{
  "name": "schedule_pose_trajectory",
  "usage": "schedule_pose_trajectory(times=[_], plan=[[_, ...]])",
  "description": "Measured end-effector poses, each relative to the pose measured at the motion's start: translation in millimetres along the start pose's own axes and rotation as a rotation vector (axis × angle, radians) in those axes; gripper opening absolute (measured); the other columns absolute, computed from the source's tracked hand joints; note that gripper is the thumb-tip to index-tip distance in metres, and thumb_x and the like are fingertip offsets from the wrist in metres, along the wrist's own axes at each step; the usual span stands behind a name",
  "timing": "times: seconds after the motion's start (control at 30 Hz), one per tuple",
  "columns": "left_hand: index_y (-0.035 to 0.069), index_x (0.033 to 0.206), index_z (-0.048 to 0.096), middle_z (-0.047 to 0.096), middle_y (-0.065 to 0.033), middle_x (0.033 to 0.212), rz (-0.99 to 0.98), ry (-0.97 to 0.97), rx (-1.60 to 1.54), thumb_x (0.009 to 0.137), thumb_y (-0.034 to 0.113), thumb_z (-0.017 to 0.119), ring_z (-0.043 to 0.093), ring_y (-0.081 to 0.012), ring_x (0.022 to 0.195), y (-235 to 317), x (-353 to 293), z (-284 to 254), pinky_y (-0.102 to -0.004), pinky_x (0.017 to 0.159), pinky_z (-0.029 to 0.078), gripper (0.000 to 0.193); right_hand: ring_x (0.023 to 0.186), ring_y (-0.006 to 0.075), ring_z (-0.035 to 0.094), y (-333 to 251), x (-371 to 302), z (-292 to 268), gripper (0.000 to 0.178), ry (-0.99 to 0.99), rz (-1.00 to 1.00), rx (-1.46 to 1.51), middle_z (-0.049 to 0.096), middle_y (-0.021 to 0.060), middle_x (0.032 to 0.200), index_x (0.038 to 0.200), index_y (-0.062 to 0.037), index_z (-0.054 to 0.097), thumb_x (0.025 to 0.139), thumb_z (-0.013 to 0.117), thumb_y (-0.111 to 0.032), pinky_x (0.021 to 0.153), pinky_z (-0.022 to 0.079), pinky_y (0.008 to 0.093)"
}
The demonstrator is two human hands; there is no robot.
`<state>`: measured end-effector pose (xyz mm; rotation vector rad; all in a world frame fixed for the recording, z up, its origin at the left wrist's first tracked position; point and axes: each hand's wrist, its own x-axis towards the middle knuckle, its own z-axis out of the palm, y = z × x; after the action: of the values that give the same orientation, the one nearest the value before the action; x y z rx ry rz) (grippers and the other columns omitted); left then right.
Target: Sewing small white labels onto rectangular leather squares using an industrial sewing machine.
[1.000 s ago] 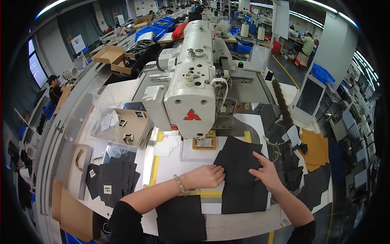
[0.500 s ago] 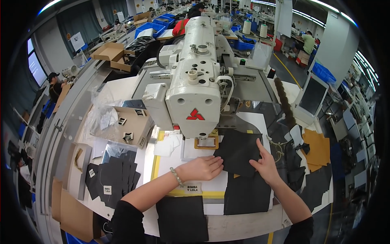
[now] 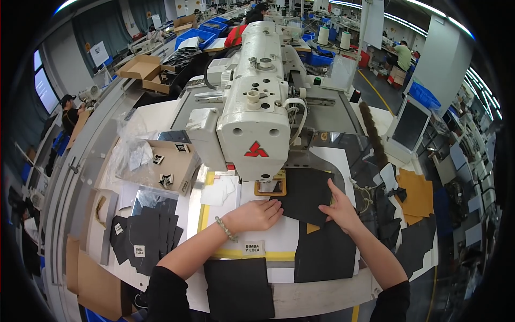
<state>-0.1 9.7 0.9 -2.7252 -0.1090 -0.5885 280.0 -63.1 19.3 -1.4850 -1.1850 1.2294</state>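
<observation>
Person's got two hands (image 3: pixel 253 216) on one black panel (image 3: pixel 303 192), plus one bracelet (image 3: pixel 226 229). Also one sewing machine (image 3: pixel 252 129), three boxed tags (image 3: pixel 166 181).

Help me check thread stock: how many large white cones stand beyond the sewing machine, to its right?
2: the left cone and the right cone, beside each other beyond the sewing machine. Others may be hidden behind it.
</observation>
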Motion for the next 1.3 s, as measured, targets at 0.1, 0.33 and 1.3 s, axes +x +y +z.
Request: schedule_pose_trajectory(times=[0.1,0.33,1.3], plan=[[-0.005,0.101,0.065,0.068,-0.0185,0.106,-0.033,-0.027,0.05,0.076,0.008,0.061,0.069,-0.0259,0.096,-0.9,-12.4,1.3,-0.0318,0.08,0.058,0.029,0.072,0.008,0.059,-2.6,18.5,8.6,0.087,-0.052,-0.006,-0.07,0.042,0.0176,0.145,0.155,-0.0114,0.016,0.084,0.063,0.008,0.058,0.051,0.0244],[-0.005,0.099,0.065,0.068,-0.0177,0.104,-0.216,-0.09,0.14,0.075,0.008,0.062,0.07,-0.0255,0.094,9.4,-38.1,-9.9,-0.0307,0.077,0.058,0.028,0.089,0.0176,0.064,-2.2,15.0,41.0,0.06,-0.032,-0.38,-0.202,0.042,0.0159,0.147,0.139,-0.0115,0.044,0.084,0.065,0.0,0.075,0.054,0.0298],[0.014,0.094,0.064,0.057,-0.0033,0.117,-0.832,-0.023,-0.234,0.078,0.029,0.075,0.051,-0.0219,0.114,12.6,-56.6,-37.4,-0.0445,0.095,0.032,0.025,0.098,0.0199,0.059,12.0,0.2,52.1,0.025,-0.01,-0.736,-0.821,0.059,0.0062,0.119,0.106,-0.0124,0.065,0.082,0.066,-0.01,0.092,0.03,0.0403]])
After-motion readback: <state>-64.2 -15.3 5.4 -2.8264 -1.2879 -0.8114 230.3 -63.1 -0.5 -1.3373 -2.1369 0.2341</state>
